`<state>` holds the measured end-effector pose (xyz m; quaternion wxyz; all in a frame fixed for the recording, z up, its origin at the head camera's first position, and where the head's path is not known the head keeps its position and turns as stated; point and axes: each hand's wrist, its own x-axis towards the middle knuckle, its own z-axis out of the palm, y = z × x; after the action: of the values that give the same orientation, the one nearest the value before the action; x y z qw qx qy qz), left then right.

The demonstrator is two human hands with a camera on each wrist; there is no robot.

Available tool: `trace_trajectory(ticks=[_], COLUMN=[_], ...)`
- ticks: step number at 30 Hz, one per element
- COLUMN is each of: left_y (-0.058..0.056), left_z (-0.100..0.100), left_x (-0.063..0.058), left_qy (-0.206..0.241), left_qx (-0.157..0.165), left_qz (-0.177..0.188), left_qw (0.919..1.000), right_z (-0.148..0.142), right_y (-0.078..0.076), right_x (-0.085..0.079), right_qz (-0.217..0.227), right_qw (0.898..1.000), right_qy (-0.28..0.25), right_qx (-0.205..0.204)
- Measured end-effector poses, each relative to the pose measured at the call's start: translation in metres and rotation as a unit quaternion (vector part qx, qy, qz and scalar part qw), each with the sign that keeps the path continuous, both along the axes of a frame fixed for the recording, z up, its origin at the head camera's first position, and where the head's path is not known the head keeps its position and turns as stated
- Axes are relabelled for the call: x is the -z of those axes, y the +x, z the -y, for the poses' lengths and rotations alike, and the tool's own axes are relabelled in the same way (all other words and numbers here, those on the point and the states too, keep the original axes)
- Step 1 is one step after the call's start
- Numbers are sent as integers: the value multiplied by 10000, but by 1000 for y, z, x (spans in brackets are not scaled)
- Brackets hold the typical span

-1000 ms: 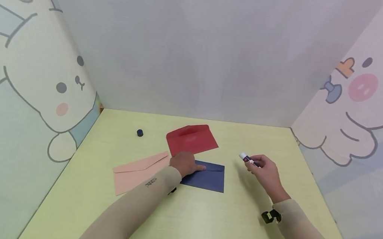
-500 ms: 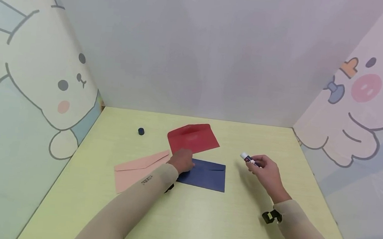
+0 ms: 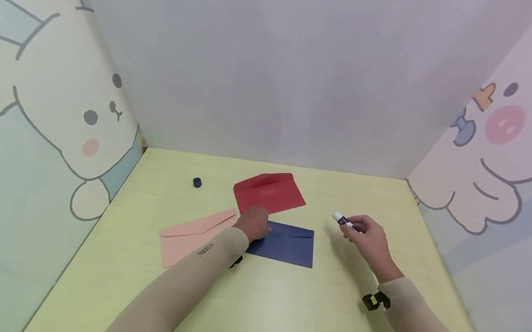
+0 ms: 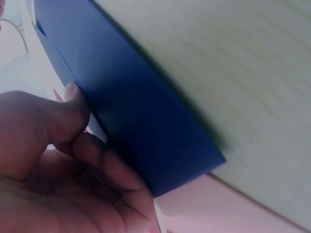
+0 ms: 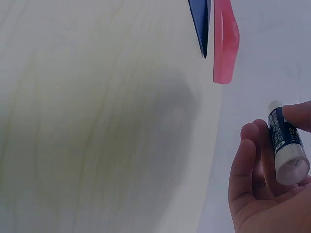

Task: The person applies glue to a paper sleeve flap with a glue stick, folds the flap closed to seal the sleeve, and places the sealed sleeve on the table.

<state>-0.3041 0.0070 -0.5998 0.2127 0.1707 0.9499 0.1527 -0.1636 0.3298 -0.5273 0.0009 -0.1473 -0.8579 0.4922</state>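
Envelope (image 3: 290, 246), blue — under left hand (image 3: 253, 223), glue stick (image 3: 345, 222) — in right hand (image 3: 372, 243)

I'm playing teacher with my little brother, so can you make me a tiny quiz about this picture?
1. True or false: the left hand holds the glue stick.
2. Fill the gap: the envelope lying farthest back is ___.
3. How many envelopes can you see?

Key:
1. False; the right hand holds it.
2. Red, the red envelope.
3. Three: the red one, the pink envelope and the blue envelope.
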Motion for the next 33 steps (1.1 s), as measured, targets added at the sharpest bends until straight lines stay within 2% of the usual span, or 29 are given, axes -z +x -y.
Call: trace_trajectory(ticks=[7,13,23,27,30,33], left_y=[-1,-4,-2,8,22,33], left_z=[2,4,4,4,1,-5], left_x=[3,6,-5,-24,-43,-49], left_qy=[114,152,152,261,371,205], left_qx=[56,251,294,209,-46,-362], left_qz=[12,-29,106,219,305,221], left_qw=[9999,9996,9994,9992,9988,9989], right_z=[-2,-4,1,2,0,0], right_y=[1,2,2,2,3,3], right_x=[5,5,0,0,1,2], right_qz=[-34,-3,-119,-77,-25,5], right_qw=[10000,10000,9999,10000,10000,10000], right_qy=[-29,-37,-26,-25,-12,-28], right_qx=[10,-12,26,21,7,25])
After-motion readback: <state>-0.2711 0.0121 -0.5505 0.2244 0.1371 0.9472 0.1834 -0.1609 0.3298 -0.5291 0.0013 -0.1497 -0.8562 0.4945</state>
